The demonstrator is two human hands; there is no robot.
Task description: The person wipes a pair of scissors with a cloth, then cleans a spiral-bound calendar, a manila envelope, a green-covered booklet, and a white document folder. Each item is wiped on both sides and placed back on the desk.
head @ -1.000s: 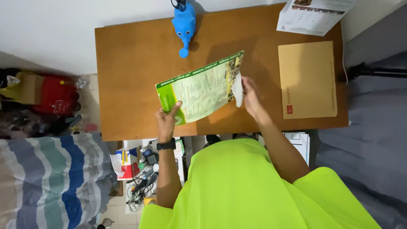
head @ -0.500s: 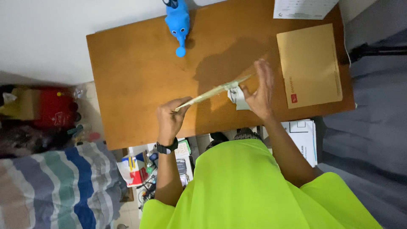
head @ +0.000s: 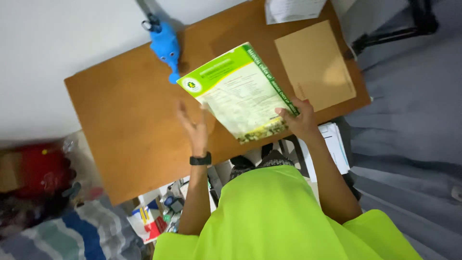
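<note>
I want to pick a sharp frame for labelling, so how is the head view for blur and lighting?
Head view: the left hand is smeared by motion blur, open over the wooden desk; the green leaflet in the right hand is sharper, though its print is soft; lighting is even, with a pale patch on the brown envelope.

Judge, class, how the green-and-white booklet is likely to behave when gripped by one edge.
The booklet looks thin, so probably light and somewhat floppy. Only the right hand pinches its lower corner, yet it stays fairly flat, suggesting some stiffness. Its cover seems glossy, so it may slip.
</note>
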